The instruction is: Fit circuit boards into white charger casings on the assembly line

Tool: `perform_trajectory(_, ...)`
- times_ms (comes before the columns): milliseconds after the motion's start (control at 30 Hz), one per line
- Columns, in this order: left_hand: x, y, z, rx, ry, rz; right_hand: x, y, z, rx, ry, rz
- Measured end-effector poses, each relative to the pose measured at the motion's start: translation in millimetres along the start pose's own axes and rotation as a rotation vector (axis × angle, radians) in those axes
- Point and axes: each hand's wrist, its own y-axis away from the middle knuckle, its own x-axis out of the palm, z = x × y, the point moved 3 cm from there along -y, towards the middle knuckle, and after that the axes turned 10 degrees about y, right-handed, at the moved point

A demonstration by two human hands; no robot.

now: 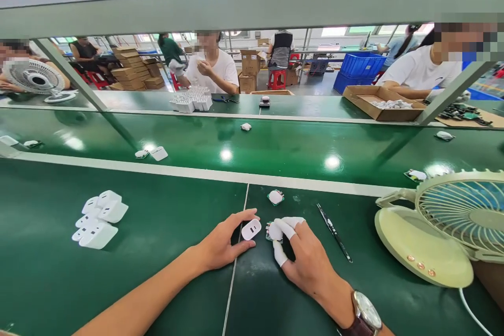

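I work in a factory assembly hall: a small circuit board [275,198] lies on my green bench [157,210]; beyond it, co-workers [218,71] handle parts near stacked cartons [132,67] and blue crates [360,65].

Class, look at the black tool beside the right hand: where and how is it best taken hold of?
Probably at mid-length, from above, with thumb and finger pinching its long sides. The tool is long and thin, lies flat and slants. The right hand is nearer, though it holds a board.
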Motion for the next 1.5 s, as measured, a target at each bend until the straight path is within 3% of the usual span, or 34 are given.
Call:
perform_trajectory(167,2,3,-7,0.12,-0.039,-0.066,-14,-5,10,-0.032,-0.125,-0.122)
perform_trajectory(433,4,4,-20,0.3,-0.2,-0.082,-10,-2,24,-0.099,-0.147,-0.101)
perform_trajectory(1267,11,3,-30,0.426,-0.338,-0.092,-4,2,26,-0.13,-0.008,-0.049)
perform_trajectory(1500,9,2,-27,0.298,-0.193,-0.111,-9,1,19,-0.172,-0.008,-0.052)
